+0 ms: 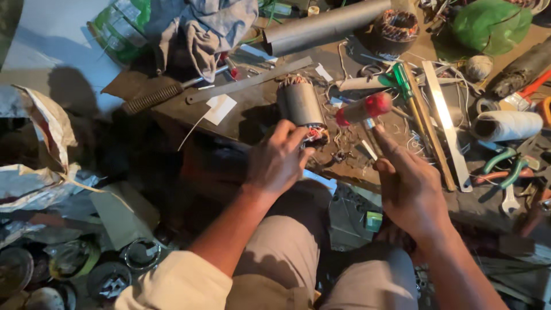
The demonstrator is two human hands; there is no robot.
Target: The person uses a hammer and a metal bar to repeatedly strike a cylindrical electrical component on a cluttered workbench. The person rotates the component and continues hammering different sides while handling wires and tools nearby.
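On workbench (241, 123): one stator (301, 104), left hand (276, 161) touching; one red-handled tool (364, 108), right hand (408, 183).

The left hand (277, 161) rests its fingers on the near end of a grey motor stator (301, 106), where copper windings and red wires show; the stator lies on a dark workbench (252, 117) strewn with wire scraps; the right hand (408, 186) grips a red-headed mallet (364, 109), its head raised just right of the stator; beside it lie a green-handled screwdriver (403, 81), a flat metal strip (447, 126) and a spool of white twine (508, 125); green-handled pliers (505, 163) sit near the bench's right edge; a grey tube (324, 26) and a crumpled cloth (209, 28) lie at the far side; a white card (220, 108) lies left of the stator.
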